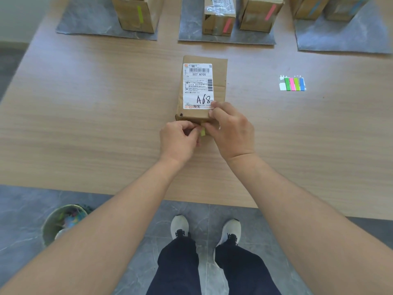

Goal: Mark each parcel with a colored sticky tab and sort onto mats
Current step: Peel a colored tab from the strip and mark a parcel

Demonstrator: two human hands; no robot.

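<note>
Both hands (179,138) (232,133) hide the parcel (219,81) end — green tab (203,132) barely shows.

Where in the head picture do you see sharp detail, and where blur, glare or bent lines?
Head view: the label on the parcel is sharp, and "A68" reads clearly; the far boxes look softer and splay outward from the wide lens; the plastic pouch on a middle box glares; the green tab at the left hand is slightly soft; shadows are faint.

Light wood-grain table (85,128) above grey marbled floor (19,205). Round bin (48,229) on floor, lower left, coloured scraps inside. 2 pale shoes (179,225) near table edge.
</note>
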